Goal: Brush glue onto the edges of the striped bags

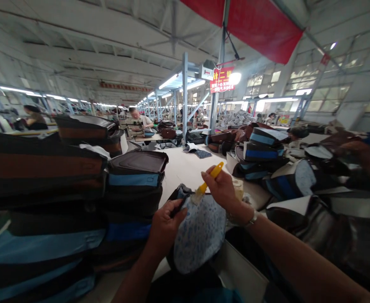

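My right hand (pixel 222 187) is closed around the yellow handle of a paintbrush (pixel 212 176), its bristles pointing down and left. The bristle end is at the upper edge of a dark fabric piece (pixel 200 235) whose pale face is speckled with blue. My left hand (pixel 167 223) pinches that piece's dark edge between thumb and fingers, just left of the bristles. A pale container (pixel 238 188) is partly hidden behind my right hand. Whether the bristles touch the fabric, I cannot tell.
Stacks of dark pieces with brown and blue bands (pixel 134 180) rise on my left. More piles (pixel 263 145) stand on the right of the white table (pixel 180 168). A patterned scrap (pixel 200 152) lies farther back, near a metal post (pixel 185 101). Other people work beyond.
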{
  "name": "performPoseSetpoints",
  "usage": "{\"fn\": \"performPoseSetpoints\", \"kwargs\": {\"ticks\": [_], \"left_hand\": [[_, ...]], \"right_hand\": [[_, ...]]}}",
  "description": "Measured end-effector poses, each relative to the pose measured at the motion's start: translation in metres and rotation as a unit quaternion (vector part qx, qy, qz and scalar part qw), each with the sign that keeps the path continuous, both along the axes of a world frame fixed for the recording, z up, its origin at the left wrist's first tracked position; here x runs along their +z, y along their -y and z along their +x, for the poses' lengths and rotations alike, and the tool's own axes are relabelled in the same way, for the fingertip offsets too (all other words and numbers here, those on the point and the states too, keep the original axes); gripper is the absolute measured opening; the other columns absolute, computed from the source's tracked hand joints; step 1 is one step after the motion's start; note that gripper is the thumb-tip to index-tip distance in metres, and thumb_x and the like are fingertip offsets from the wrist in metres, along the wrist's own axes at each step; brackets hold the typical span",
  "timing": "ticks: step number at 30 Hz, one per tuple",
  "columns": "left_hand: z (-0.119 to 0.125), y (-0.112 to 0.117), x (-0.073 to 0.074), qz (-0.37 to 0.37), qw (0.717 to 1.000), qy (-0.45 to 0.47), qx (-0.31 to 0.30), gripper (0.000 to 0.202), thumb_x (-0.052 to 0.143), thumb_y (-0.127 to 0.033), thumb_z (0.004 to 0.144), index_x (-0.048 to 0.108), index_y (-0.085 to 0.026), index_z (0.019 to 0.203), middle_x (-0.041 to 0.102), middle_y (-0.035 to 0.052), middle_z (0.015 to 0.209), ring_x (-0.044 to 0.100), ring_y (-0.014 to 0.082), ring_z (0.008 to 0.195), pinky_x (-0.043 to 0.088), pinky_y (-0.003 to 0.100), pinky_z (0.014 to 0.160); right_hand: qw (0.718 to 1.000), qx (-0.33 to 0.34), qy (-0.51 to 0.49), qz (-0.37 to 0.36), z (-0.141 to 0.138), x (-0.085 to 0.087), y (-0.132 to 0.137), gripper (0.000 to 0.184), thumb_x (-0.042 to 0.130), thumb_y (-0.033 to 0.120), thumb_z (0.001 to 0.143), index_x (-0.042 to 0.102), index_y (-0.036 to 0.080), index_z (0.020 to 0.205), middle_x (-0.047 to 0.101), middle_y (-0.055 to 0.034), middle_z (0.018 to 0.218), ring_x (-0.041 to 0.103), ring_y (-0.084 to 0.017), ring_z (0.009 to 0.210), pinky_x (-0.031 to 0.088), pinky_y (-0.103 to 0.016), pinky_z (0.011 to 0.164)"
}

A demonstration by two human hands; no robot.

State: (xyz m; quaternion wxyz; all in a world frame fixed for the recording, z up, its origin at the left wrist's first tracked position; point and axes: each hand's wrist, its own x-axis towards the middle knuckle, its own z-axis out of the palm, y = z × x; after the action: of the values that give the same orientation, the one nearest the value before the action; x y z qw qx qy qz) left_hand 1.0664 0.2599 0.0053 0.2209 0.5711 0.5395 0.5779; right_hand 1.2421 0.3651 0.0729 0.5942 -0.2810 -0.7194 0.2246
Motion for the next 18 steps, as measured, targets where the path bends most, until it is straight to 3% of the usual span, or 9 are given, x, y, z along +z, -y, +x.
{"fn": "performPoseSetpoints", "kwargs": {"ticks": [5,7,10,12,16,18], "left_hand": [[-0.001,-0.001,0.000,-0.029,0.999,0.036,-0.020,0.033,0.070,-0.037,0.081,0.075,-0.015,0.105,0.075,0.0064,0.101,0.069,0.0250,0.094,0.053,0.031,0.082],[0.001,-0.002,0.000,-0.038,0.997,0.051,-0.030,0.033,0.070,-0.037,0.080,0.075,-0.015,0.104,0.075,0.0065,0.100,0.069,0.0251,0.093,0.053,0.031,0.081],[0.004,-0.001,0.003,-0.063,0.994,0.087,-0.036,0.037,0.071,-0.039,0.079,0.073,-0.014,0.107,0.076,0.0066,0.096,0.069,0.0247,0.089,0.053,0.030,0.075],[0.004,-0.001,0.005,-0.080,0.990,0.108,-0.038,0.041,0.073,-0.041,0.079,0.072,-0.013,0.109,0.076,0.0067,0.094,0.069,0.0245,0.086,0.053,0.030,0.073],[0.003,-0.001,0.006,-0.101,0.982,0.152,-0.051,0.050,0.074,-0.045,0.078,0.067,-0.013,0.116,0.076,0.0067,0.094,0.069,0.0235,0.079,0.054,0.031,0.069],[0.001,-0.003,0.004,-0.103,0.983,0.142,-0.048,0.052,0.073,-0.047,0.078,0.066,-0.013,0.116,0.076,0.0067,0.092,0.069,0.0233,0.077,0.054,0.031,0.067]], "right_hand": [[0.997,-0.018,-0.072,0.005,0.004,0.008,-0.006,0.028,0.057,0.044,0.093,0.056,0.019,0.080,0.049,0.0041,0.063,0.050,-0.013,0.059,0.040,-0.025,0.057],[0.998,-0.012,-0.045,0.032,0.002,0.010,-0.002,0.026,0.057,0.042,0.093,0.056,0.019,0.080,0.049,0.0044,0.061,0.049,-0.012,0.057,0.039,-0.025,0.055],[0.992,-0.065,0.028,0.109,0.001,0.013,0.005,0.026,0.059,0.037,0.092,0.057,0.019,0.074,0.052,0.0032,0.060,0.049,-0.012,0.054,0.040,-0.026,0.057],[0.988,-0.085,0.006,0.132,0.000,0.013,0.009,0.025,0.057,0.035,0.095,0.057,0.020,0.075,0.058,0.0012,0.066,0.056,-0.013,0.060,0.044,-0.026,0.060],[0.978,-0.014,0.022,0.208,-0.003,0.005,0.012,0.016,0.057,0.030,0.094,0.057,0.022,0.079,0.065,-0.0009,0.072,0.069,-0.019,0.081,0.054,-0.030,0.076],[0.970,-0.016,0.058,0.236,-0.003,0.003,0.011,0.016,0.058,0.028,0.092,0.057,0.022,0.076,0.065,-0.0012,0.070,0.070,-0.021,0.083,0.055,-0.033,0.081]]}}
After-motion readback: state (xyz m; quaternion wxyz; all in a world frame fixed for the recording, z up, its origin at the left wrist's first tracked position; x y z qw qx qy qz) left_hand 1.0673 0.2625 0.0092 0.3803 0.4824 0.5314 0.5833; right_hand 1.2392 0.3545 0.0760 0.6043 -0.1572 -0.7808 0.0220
